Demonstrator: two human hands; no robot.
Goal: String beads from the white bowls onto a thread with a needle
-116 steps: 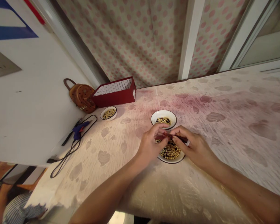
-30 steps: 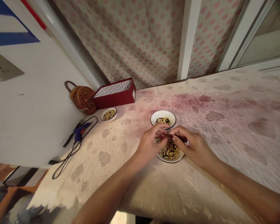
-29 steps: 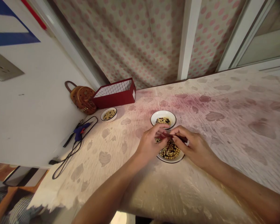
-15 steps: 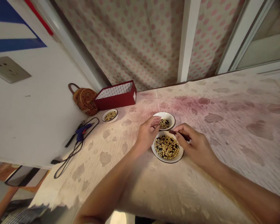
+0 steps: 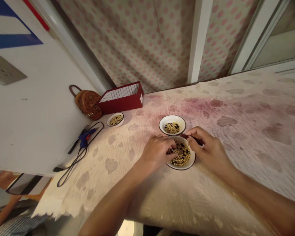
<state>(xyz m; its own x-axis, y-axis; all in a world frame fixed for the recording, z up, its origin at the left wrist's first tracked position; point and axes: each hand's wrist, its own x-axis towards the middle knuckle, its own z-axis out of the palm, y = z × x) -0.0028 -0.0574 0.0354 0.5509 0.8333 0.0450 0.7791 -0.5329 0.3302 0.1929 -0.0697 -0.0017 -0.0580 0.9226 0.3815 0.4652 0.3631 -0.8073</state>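
My left hand (image 5: pixel 157 150) reaches over the left rim of the near white bowl (image 5: pixel 193 160). Its thumb and curled fingers are apart, among or just above yellow and dark beans (image 5: pixel 183 154); no bean shows between them. At the bowl's right rim, my right hand (image 5: pixel 207 146) pinches a slim dark reddish-brown object (image 5: pixel 198 141), whose tip lies over the bowl's far rim. Its kind is hard to make out. Right behind stands a second white bowl (image 5: pixel 163 125) with a smaller heap of similar beans (image 5: pixel 172 127).
A small white bowl of beans (image 5: pixel 115 120) stands further left, before a dark red box (image 5: pixel 123 104) and a brown mini backpack (image 5: pixel 88 103). A blue glue gun (image 5: pixel 85 137) with its cord lies at the table's left. Another person's arm (image 5: pixel 6 213) shows bottom left.
My left hand has moved from the far bowl's left side toward me, into the near bowl. My right hand keeps its grip on the dark object, nearly in place.
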